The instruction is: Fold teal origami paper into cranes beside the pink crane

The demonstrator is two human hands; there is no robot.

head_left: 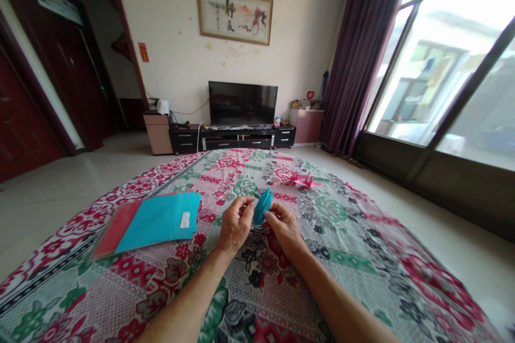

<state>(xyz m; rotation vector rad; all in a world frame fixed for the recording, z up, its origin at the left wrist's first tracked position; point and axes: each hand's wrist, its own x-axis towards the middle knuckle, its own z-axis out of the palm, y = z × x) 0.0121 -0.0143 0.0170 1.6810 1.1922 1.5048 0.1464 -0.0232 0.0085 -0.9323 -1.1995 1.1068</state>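
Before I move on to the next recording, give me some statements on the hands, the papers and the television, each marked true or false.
1. The right hand holds the folded blue paper. True.
2. The flat pack of sheets lies to the right of both hands. False: it lies to the left of them.
3. The pink folded paper lies on the tablecloth, farther off than the hands. True.
4. The white label is on the red part of the pack. False: it is on the blue part.
5. The television screen is dark. True.
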